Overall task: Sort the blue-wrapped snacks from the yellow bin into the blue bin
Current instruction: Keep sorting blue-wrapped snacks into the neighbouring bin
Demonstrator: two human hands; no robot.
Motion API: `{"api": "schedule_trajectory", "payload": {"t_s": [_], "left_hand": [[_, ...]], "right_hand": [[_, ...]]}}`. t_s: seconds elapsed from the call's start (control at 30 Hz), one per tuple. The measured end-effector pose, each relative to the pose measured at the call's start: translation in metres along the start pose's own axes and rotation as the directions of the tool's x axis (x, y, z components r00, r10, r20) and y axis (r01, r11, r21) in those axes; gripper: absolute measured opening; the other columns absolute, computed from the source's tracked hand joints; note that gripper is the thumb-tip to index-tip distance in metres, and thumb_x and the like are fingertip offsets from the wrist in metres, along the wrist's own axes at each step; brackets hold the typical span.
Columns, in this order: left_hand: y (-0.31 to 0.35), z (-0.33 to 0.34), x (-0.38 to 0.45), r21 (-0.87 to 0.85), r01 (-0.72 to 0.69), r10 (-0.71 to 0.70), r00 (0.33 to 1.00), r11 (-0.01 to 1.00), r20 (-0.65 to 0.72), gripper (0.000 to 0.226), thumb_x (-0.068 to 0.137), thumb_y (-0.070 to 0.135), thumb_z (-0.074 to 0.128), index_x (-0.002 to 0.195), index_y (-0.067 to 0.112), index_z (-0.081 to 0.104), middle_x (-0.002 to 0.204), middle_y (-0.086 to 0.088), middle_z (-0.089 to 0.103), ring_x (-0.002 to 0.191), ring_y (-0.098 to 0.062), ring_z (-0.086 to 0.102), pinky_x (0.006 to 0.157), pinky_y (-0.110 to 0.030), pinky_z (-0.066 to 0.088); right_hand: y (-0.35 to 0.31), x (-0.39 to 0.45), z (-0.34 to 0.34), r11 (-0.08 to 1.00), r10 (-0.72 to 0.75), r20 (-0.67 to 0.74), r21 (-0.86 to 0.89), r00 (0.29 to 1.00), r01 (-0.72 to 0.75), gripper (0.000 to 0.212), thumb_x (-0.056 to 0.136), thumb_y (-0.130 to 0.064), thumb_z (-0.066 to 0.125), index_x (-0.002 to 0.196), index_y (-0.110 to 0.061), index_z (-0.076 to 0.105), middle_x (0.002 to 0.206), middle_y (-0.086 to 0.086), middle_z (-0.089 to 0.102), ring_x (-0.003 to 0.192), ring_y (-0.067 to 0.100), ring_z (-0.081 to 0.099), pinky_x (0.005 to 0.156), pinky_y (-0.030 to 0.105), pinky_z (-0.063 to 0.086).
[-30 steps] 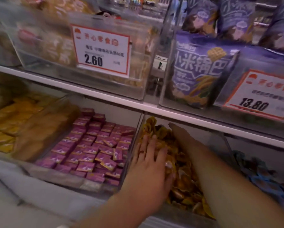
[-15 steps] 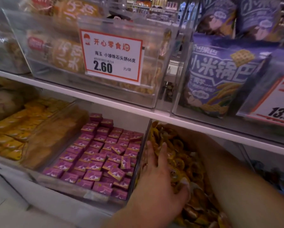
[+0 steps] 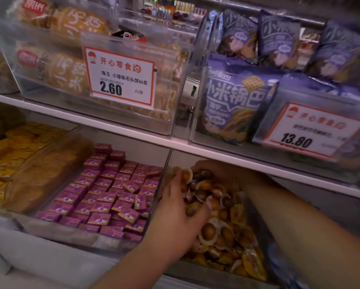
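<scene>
I am raking both hands through the yellow bin (image 3: 256,230), left hand (image 3: 175,217) spread flat on the yellow-wrapped snacks (image 3: 220,232), right hand (image 3: 214,170) deep at the back, its grip hidden, nearest a dark wrapper (image 3: 204,175) just beside its fingers that may be blue

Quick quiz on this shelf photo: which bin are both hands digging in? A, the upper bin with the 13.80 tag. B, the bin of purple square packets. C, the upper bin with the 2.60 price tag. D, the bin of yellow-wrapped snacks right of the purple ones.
D: the left hand and the right hand are both among the yellow-wrapped snacks, right of the purple packets.
</scene>
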State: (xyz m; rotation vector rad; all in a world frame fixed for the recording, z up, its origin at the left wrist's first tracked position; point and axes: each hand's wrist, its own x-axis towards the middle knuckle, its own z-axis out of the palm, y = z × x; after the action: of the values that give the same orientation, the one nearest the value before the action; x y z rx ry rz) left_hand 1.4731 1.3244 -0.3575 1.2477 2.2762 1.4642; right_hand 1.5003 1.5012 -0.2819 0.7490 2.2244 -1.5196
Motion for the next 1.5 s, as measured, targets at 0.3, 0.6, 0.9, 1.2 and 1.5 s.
{"api": "schedule_trajectory", "payload": {"t_s": [0.3,0.6,0.9,1.2,1.5], "left_hand": [[0.001,0.005,-0.002,0.254,-0.048,0.033,0.997,0.966,0.063,0.07,0.085,0.065,0.054,0.142,0.028,0.04,0.14,0.003,0.042,0.129,-0.021,0.044,0.105,-0.038,0.043],[0.02,0.013,-0.005,0.394,-0.362,0.283,0.927,0.845,0.245,0.06,0.087,0.057,0.043,0.144,0.038,0.034,0.132,0.013,0.056,0.114,-0.013,0.057,0.096,-0.031,0.041],[0.015,0.018,-0.001,0.239,-0.301,0.217,0.921,0.923,0.323,0.082,0.076,0.079,0.044,0.148,0.048,0.023,0.142,0.021,0.048,0.126,-0.004,0.048,0.104,-0.031,0.044],[0.012,0.009,0.01,0.134,-0.271,0.23,0.937,0.953,0.262,0.032,0.094,0.052,0.044,0.102,0.036,0.07,0.1,0.02,0.065,0.098,0.007,0.058,0.085,-0.012,0.044],[0.004,-0.001,0.009,0.059,-0.155,0.133,0.951,0.986,0.281,0.015,0.097,0.034,0.057,0.107,0.036,0.068,0.097,0.022,0.067,0.092,0.001,0.064,0.077,-0.023,0.053]], "right_hand": [[0.058,-0.078,0.005,0.981,-0.194,-0.111,-0.01,0.975,0.194,0.046,0.077,-0.011,0.045,0.107,-0.026,0.077,0.119,-0.012,0.071,0.111,0.002,0.062,0.087,0.013,0.047],[0.064,-0.104,0.021,0.802,-0.272,-0.119,-0.577,0.955,0.156,0.07,0.091,0.003,0.045,0.145,-0.04,0.042,0.147,-0.009,0.05,0.128,0.015,0.053,0.108,0.038,0.044],[0.092,-0.123,0.042,0.671,-0.407,-0.319,-0.74,0.856,0.043,0.09,0.095,-0.011,0.052,0.146,-0.061,-0.002,0.133,0.003,0.059,0.109,0.023,0.061,0.091,0.038,0.052],[0.117,-0.122,0.039,0.489,-0.577,-0.344,-0.872,0.741,-0.024,0.055,0.087,-0.018,0.057,0.14,-0.029,0.049,0.134,-0.003,0.054,0.131,0.02,0.041,0.109,0.034,0.04],[0.105,-0.12,0.037,0.377,-0.435,-0.24,-0.924,0.868,-0.067,0.079,0.079,-0.075,0.045,0.147,-0.036,0.032,0.138,-0.009,0.049,0.123,0.019,0.049,0.102,0.039,0.032]]}}
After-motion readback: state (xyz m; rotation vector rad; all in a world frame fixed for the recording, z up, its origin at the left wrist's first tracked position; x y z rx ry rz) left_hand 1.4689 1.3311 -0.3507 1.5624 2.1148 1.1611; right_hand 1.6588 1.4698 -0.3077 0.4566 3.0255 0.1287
